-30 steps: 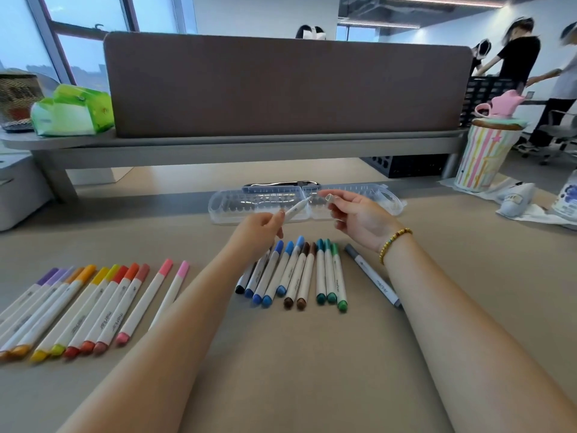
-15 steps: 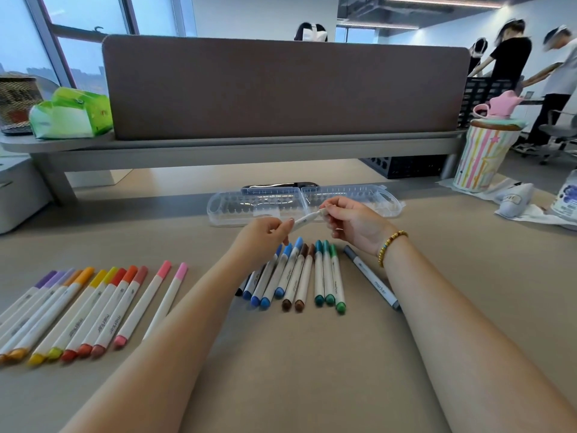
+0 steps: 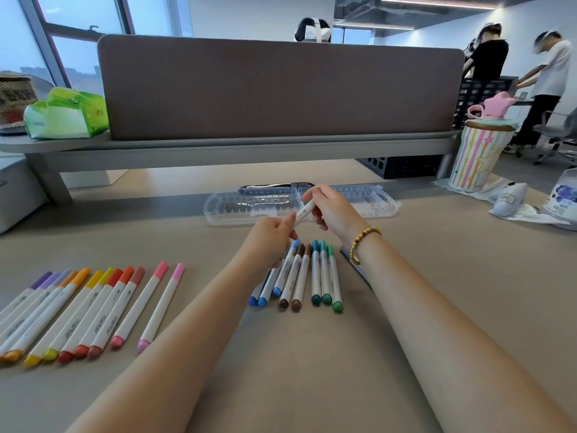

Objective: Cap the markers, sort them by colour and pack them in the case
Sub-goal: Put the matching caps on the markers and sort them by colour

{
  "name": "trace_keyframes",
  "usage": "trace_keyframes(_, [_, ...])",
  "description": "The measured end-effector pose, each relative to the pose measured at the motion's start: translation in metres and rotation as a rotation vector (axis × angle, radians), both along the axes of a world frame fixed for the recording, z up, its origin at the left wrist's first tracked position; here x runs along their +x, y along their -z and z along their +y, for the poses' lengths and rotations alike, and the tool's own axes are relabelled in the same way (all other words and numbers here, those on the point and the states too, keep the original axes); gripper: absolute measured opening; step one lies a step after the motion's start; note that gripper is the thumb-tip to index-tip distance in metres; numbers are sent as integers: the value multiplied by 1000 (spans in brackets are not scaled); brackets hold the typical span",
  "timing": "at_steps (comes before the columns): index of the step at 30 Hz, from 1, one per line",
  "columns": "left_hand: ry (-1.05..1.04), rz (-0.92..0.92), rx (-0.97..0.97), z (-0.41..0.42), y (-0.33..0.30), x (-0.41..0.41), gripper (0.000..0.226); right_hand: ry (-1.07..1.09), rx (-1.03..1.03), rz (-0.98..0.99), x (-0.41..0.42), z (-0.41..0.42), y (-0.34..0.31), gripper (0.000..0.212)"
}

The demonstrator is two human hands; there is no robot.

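While both hands met above the middle of the counter (image 3: 312,370), I saw a white-barrelled marker (image 3: 303,212) held between them, tilted up toward the right. The left hand (image 3: 271,242) pinched its lower end with curled fingers, and the right hand (image 3: 332,210) curled round its upper end, hiding the tip, so I could not tell whether a cap was on. A beaded bracelet (image 3: 362,243) circled the right wrist.

Directly beneath the hands lay a row of capped markers on the counter: blue markers (image 3: 274,284), partly covered by the left forearm, then brown markers (image 3: 296,282), then green markers (image 3: 326,279), lying side by side. A dark marker (image 3: 349,257) showed just beside the right wrist, mostly hidden.

Just beyond the hands, the clear plastic case (image 3: 249,207) lay opened flat, its two halves side by side.

Well apart at the left edge of the counter lay a second row: purple, orange, yellow and red markers (image 3: 84,314) close together, with two pink markers (image 3: 153,304) slightly separate.

Farther out stood a brown divider panel (image 3: 281,89), a green packet (image 3: 65,114) on the shelf to the left, and a striped cup (image 3: 477,154) to the right.
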State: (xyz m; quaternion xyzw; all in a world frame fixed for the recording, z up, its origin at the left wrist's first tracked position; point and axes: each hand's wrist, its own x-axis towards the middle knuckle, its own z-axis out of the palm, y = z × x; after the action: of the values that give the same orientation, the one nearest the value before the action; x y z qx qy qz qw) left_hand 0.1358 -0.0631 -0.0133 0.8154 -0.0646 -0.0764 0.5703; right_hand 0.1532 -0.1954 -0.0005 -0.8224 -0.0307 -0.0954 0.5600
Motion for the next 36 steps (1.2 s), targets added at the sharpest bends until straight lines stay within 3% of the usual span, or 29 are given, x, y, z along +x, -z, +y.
trace_keyframes(5, [-31, -90, -51, -8, -7, -4, 41, 47, 114, -58, -3, 16, -8, 32])
trace_keyframes(9, [72, -229, 146, -5, -10, -8, 43, 184, 201, 2, -6, 8, -19, 27])
trace_keyframes(11, [64, -342, 344, 6, -8, -6, 41, 279, 47, 4, -12, -17, -18, 18])
trace_keyframes(13, [-13, -414, 538, 21, -2, 1, 34, 324, -230, 30, -21, -44, -6, 26])
trace_keyframes(17, [-111, -276, 812, 45, 13, 12, 36, 292, -507, 138, -32, -64, 20, 35])
trace_keyframes(21, [-47, -139, 879, 42, 19, 3, 42, 256, -617, 213, -28, -58, 31, 36])
trace_keyframes(36, [-46, -214, 831, 36, 26, -17, 35, 310, -851, 187, -27, -41, 39, 36])
